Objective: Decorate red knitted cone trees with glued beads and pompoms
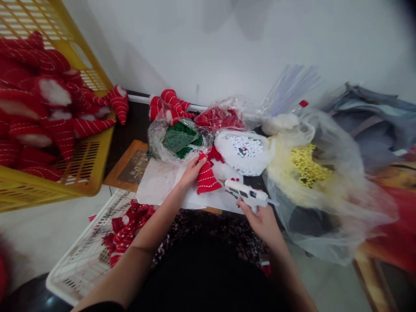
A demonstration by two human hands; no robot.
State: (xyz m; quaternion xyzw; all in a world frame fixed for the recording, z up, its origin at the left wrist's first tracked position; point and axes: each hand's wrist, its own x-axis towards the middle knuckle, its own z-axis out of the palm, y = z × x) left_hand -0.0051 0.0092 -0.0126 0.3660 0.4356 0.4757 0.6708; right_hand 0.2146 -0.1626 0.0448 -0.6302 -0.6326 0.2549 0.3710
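My left hand (191,171) pinches the top of a small red knitted hat with white stripes (206,177), resting on a white sheet (162,184). My right hand (260,216) grips a white hot glue gun (247,194), its nozzle pointing left toward the hat's lower edge. The nozzle tip is close to the hat; I cannot tell whether it touches.
Plastic bags hold green pieces (180,139), red pieces (219,117), white pompoms (245,149) and yellow pieces (305,164). A yellow crate (87,160) at left is full of red striped hats. A white basket (81,255) at lower left holds more. Glue sticks (289,89) lean at the back.
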